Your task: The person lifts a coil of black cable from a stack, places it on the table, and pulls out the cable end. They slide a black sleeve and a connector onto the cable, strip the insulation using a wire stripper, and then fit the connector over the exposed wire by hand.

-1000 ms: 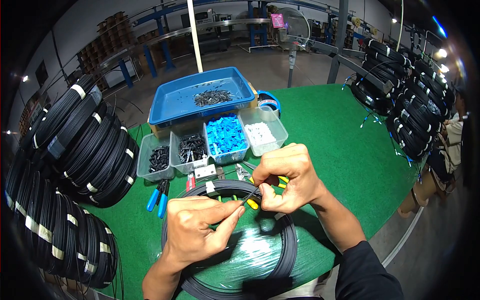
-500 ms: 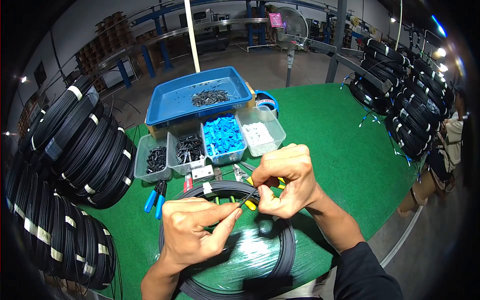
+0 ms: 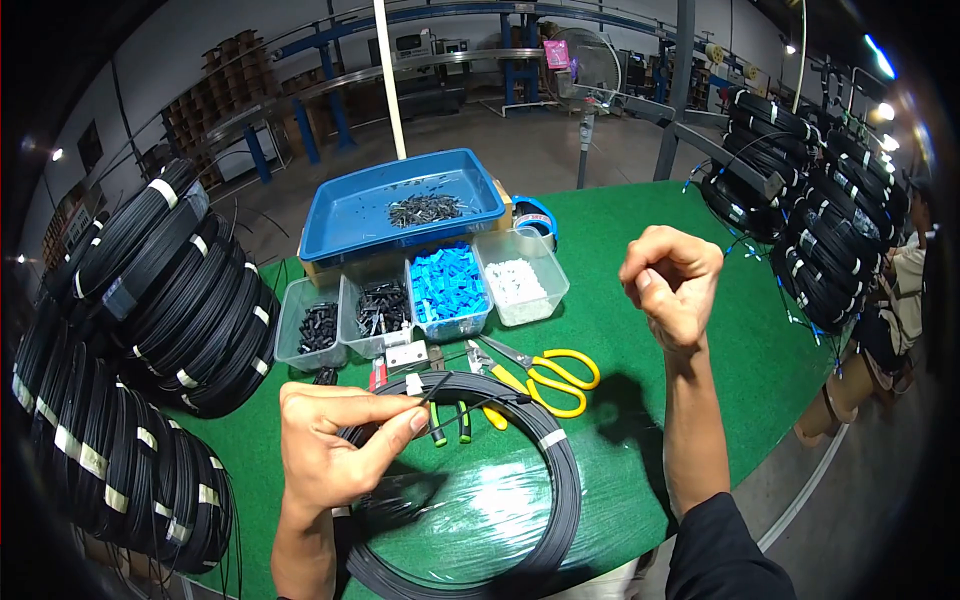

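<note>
My left hand [image 3: 345, 445] pinches a thin black cable [image 3: 433, 388] between thumb and forefinger, above the near table. Below it lies a coil of black cable [image 3: 568, 490] bound with white tape. Raised to the right, away from the coil, my right hand [image 3: 680, 285] is closed with thumb against fingers; whether anything small is in it I cannot make out. Yellow-handled scissors [image 3: 562, 382] lie just beyond the coil, beside yellow-handled pliers [image 3: 490, 365]. A tool with green and black handles [image 3: 464, 422] shows inside the coil's far edge.
Clear bins of black parts [image 3: 318, 328], blue parts [image 3: 447, 285] and white parts [image 3: 516, 282] stand beyond the coil. Behind them is a blue tray [image 3: 335, 225] with black scraps. Stacked cable coils [image 3: 195, 300] rise at left, more coils [image 3: 815, 215] at right. A person [image 3: 905, 280] is at far right.
My right hand has pulled away from my left, up and to the right. My left hand has shifted slightly left, still pinching the cable. The scissors have come into fuller view.
</note>
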`<state>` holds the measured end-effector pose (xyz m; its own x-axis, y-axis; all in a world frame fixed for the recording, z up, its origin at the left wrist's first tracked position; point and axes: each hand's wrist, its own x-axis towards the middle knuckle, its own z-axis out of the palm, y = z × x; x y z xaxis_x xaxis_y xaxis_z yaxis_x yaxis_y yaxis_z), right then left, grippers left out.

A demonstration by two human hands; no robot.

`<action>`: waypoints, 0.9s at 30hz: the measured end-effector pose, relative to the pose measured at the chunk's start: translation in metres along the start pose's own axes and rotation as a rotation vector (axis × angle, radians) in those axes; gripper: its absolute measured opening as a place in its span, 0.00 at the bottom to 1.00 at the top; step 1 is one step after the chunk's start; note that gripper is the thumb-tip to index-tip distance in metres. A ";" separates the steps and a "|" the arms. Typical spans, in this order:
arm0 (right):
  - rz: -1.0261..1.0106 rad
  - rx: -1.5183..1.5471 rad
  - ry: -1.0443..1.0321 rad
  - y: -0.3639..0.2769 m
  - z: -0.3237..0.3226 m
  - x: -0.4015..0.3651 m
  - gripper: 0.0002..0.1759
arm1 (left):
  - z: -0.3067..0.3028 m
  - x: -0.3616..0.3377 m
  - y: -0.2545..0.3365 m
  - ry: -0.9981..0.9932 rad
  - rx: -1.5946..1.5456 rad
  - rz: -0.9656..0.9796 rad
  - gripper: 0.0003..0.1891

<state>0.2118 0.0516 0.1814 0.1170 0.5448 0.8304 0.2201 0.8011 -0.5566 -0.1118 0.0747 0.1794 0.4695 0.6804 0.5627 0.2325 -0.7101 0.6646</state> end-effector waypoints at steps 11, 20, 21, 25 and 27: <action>-0.011 -0.149 -0.182 0.001 0.036 -0.004 0.10 | -0.001 0.005 -0.020 0.036 -0.287 -0.123 0.05; 0.125 -0.164 -0.200 0.058 0.095 0.044 0.08 | 0.005 0.073 -0.073 0.157 -0.409 -0.278 0.12; 0.173 -0.125 -0.169 0.073 0.101 0.054 0.06 | 0.007 0.082 -0.082 0.162 -0.443 -0.294 0.13; 0.220 -0.331 -0.193 0.148 0.111 0.093 0.05 | 0.018 0.112 -0.118 0.150 -0.467 -0.446 0.14; 0.265 -0.370 -0.223 0.182 0.112 0.108 0.04 | 0.023 0.124 -0.131 0.122 -0.465 -0.520 0.13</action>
<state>0.1557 0.2845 0.1666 0.0149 0.7894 0.6137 0.5439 0.5086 -0.6675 -0.0642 0.2479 0.1508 0.2908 0.9452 0.1486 0.0000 -0.1553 0.9879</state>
